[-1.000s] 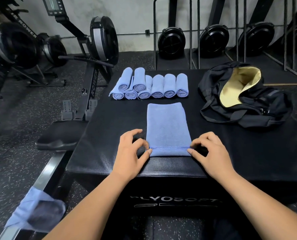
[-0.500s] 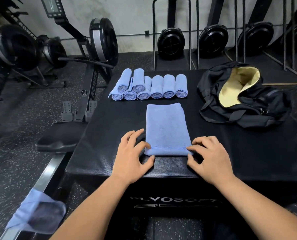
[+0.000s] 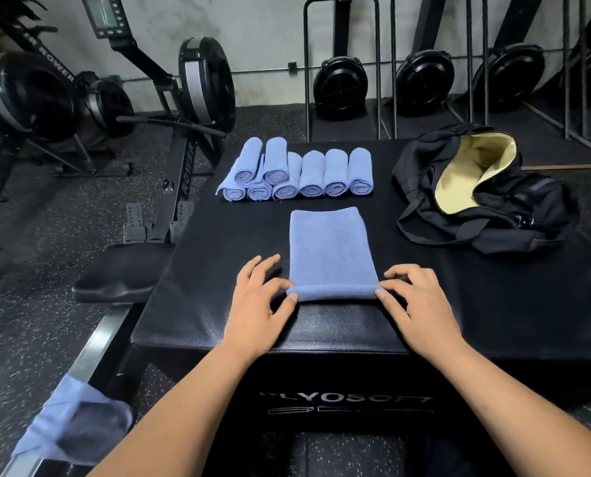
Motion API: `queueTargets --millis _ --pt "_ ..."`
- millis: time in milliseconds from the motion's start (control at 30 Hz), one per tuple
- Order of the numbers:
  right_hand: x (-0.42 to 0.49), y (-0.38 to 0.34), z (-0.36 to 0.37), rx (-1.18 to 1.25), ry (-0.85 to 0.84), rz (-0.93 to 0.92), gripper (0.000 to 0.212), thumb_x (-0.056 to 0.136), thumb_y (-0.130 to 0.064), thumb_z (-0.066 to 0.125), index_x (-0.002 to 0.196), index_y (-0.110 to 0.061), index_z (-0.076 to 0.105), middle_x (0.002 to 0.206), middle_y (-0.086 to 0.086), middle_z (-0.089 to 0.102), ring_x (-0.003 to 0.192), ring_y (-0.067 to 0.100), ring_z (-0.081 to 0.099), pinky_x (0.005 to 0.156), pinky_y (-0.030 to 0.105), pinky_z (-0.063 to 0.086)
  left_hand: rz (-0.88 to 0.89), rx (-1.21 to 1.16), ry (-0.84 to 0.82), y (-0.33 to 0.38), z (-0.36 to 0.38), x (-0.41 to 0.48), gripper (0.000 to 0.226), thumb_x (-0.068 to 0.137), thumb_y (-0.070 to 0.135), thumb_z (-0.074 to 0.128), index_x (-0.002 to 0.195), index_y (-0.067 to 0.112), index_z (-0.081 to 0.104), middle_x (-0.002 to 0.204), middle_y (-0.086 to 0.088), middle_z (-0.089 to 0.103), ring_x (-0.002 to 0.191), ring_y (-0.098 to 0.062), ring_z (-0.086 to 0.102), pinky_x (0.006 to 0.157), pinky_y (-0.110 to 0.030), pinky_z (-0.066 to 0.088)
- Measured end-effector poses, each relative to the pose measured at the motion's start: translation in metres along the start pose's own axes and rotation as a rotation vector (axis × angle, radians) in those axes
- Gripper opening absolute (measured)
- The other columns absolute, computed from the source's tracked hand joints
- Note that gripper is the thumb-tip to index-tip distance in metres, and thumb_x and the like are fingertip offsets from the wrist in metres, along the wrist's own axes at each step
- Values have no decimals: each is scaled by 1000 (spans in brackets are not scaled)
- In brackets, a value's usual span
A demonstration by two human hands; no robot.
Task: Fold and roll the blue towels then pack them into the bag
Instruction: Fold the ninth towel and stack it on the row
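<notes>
Hands work at the near end of a folded blue microfibre towel lying flat along the middle of the black padded plyo box. Its near edge is turned over into a thin roll. The left hand pinches the roll's left end between thumb and forefinger, its other fingers spread and raised. The right hand pinches the right end, fingers curled over it. Along the box's far edge lie eight rolled blue towels, two of them stacked on the others. On the box's far right corner slumps an open black duffel bag with pale yellow lining. Left of the box, low down, a loose blue cloth drapes over a rowing machine rail.
</notes>
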State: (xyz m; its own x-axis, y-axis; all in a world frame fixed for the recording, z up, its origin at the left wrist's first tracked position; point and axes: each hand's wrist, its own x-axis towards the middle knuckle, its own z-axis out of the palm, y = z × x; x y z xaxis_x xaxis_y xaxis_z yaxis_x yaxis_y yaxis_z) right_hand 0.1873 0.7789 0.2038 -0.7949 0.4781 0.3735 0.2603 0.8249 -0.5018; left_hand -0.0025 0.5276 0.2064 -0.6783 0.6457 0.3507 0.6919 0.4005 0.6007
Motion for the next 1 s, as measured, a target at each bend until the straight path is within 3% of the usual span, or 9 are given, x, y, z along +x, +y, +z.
queueTargets --millis 100,200,333,433,533,700,800,900,1000 --pt "1 0 -1 10 -26 0 36 100 -53 49 98 -30 76 121 -18 54 116 13 45 97 44 48 -19 -37 -20 1 -3 0 5 97 37 70 92 39 71 154 19 46 154 -10 18 124 -38 25" --pt "1 -1 -2 43 -23 16 28 97 -51 60 87 -31 75 117 -19 55 115 12 44 95 41 47 -49 -42 -24 1 -3 1 10 90 47 66 81 41 66 146 22 51 151 -9 23 121 -40 29" --pt "0 -7 -4 71 55 125 22 88 -49 77 76 -33 68 108 -21 52 108 8 46 77 30 44 -65 -34 36 1 0 2 17 85 50 70 86 35 62 141 17 52 146 -5 25 118 -35 30" --pt "-1 -9 -6 114 90 101 15 85 -38 84 87 -35 70 110 -19 51 106 10 51 79 31 47 -11 -55 61 5 -3 1 23 86 32 80 99 33 62 143 14 49 144 -7 28 116 -34 32" --pt "-3 -7 -5 111 74 -12 10 87 -29 82 95 -35 78 113 -18 52 108 11 50 80 34 51 50 -40 47 5 -3 -2 16 90 23 78 97 33 69 145 17 48 143 -13 32 117 -39 35" --pt "-5 -5 -3 28 69 -64 14 96 -28 72 107 -35 78 112 -18 54 109 13 50 76 39 53 64 19 86 3 2 -5 8 97 28 72 103 33 74 141 14 51 142 -18 35 116 -43 38" --pt "-5 -6 -3 4 56 -92 24 92 -40 66 112 -33 78 115 -15 54 111 15 49 83 39 52 62 46 87 3 2 -5 13 94 36 73 107 34 74 142 13 52 143 -20 35 116 -44 38" --pt "-3 -3 -3 -20 5 -84 34 81 -42 78 114 -35 76 118 -15 51 115 16 47 91 43 51 68 73 47 3 1 -4 29 86 42 75 114 34 72 145 15 49 147 -20 32 118 -42 36" --pt "-1 0 -1 -14 -7 -51 35 82 -36 83 116 -37 76 120 -16 51 117 14 46 96 44 50 50 90 32 1 3 -3 33 86 40 73 119 35 71 148 15 48 150 -19 29 120 -42 34"
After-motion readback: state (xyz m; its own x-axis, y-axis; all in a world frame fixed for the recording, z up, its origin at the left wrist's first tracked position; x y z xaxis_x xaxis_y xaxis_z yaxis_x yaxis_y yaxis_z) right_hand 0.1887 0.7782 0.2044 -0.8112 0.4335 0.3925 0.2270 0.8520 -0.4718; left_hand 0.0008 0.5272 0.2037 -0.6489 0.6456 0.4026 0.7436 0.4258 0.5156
